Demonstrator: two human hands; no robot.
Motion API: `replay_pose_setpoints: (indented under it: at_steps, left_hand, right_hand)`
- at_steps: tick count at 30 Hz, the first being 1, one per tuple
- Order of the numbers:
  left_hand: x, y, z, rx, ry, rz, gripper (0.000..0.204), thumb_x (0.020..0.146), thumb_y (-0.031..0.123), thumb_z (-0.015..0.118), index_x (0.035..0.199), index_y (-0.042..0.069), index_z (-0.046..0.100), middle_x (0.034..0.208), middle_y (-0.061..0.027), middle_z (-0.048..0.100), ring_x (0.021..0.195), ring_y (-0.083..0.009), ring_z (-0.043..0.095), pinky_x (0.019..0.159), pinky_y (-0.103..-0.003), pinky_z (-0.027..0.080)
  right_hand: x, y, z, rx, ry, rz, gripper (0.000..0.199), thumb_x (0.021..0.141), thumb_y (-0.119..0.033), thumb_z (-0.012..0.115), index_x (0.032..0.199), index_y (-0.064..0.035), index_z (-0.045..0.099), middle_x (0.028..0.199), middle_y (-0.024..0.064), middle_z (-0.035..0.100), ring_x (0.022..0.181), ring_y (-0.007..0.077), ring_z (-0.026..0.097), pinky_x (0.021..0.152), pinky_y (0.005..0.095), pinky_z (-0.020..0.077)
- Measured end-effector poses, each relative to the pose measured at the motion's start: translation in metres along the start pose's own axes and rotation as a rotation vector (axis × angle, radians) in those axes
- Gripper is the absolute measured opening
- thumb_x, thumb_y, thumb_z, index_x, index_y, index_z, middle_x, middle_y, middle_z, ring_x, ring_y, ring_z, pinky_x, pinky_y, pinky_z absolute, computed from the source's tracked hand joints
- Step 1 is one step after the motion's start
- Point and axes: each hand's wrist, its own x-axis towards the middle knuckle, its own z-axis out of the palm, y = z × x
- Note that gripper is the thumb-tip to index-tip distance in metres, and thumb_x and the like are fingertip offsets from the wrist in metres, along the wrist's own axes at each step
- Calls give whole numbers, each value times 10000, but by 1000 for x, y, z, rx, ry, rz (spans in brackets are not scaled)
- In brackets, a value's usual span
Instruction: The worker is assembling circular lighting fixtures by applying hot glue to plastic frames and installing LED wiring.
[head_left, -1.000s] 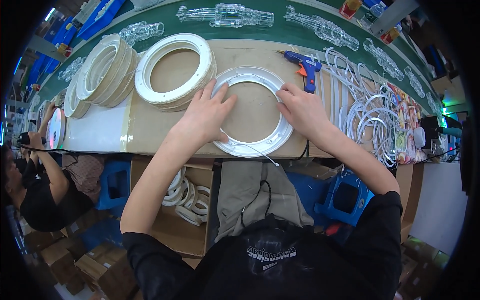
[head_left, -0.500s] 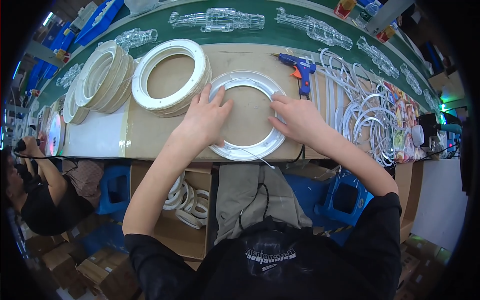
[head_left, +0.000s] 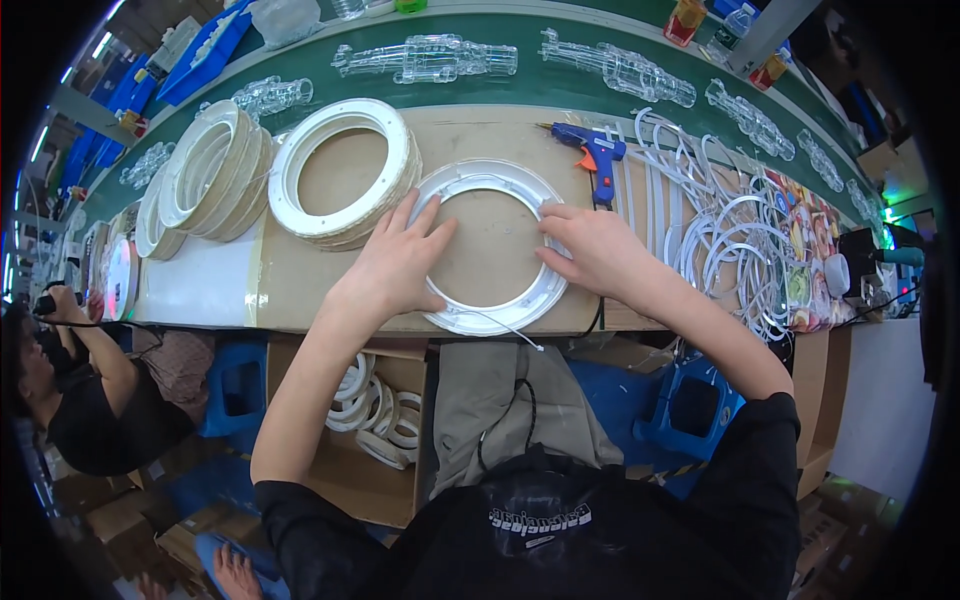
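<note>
A white ring-shaped frame [head_left: 460, 318] lies flat on the cardboard-covered bench in front of me. A thin white strip runs inside its channel, and a thin wire [head_left: 512, 333] trails off its near edge. My left hand [head_left: 392, 262] rests on the ring's left side, fingers spread over the rim and thumb apart at the lower left. On the opposite side, my right hand [head_left: 598, 248] touches the rim with its fingertips, its thumb held apart lower down. Both palms stay off the ring, and the fingers hide parts of its sides.
Stacked white rings [head_left: 345, 225] stand beyond my left hand, with another stack [head_left: 225, 180] farther left. A blue glue gun [head_left: 597, 155] and tangled white strips [head_left: 735, 235] lie to the right. Clear plastic parts [head_left: 430, 60] line the green surface behind. A carton of rings [head_left: 320, 470] sits below; a person works at left.
The whole view has shifted, so the bench sits slightly lower in the picture. Both hands stay at the ring's sides with small finger shifts. A foot now shows at the lower left.
</note>
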Motion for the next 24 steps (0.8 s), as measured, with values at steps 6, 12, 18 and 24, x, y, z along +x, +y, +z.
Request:
replay_pose_setpoints:
  at_steps: [6, 12, 18, 24]
  left_hand:
    - [-9, 3, -1, -62, 44, 7, 860, 633, 201, 837, 1383, 46, 446, 1485, -261, 359, 1423, -441, 252, 1166, -488, 268]
    - [-36, 2, 11, -517, 445, -73, 548, 766, 45, 699, 1284, 6, 524, 1377, -207, 484, 1324, -354, 435, 1089, -447, 369]
    - [-47, -1, 62, -848, 796, -321, 381, 820, -5, 618, 1199, -6, 576, 1124, -98, 589, 899, -162, 604, 759, -276, 499]
    - [-44, 3, 73, -819, 851, -351, 368, 819, 38, 624, 1181, -10, 580, 1013, -113, 606, 690, -168, 575, 667, -298, 484]
  right_hand:
    - [-6, 22, 3, 181, 368, 25, 215, 864, -228, 635, 947, -30, 660, 991, 142, 677, 815, 328, 669, 712, 398, 525]
    - [-8, 57, -6, -30, 378, 408, 280, 845, -323, 665, 894, -48, 654, 808, 119, 674, 729, 307, 666, 631, 395, 505]
    - [11, 72, 2, -84, 323, 490, 451, 810, -465, 692, 861, -19, 655, 680, 136, 648, 645, 323, 646, 591, 406, 494]
    - [28, 100, 2, 139, 175, 597, 364, 778, -328, 661, 741, 34, 657, 634, 138, 636, 600, 217, 632, 603, 354, 486]
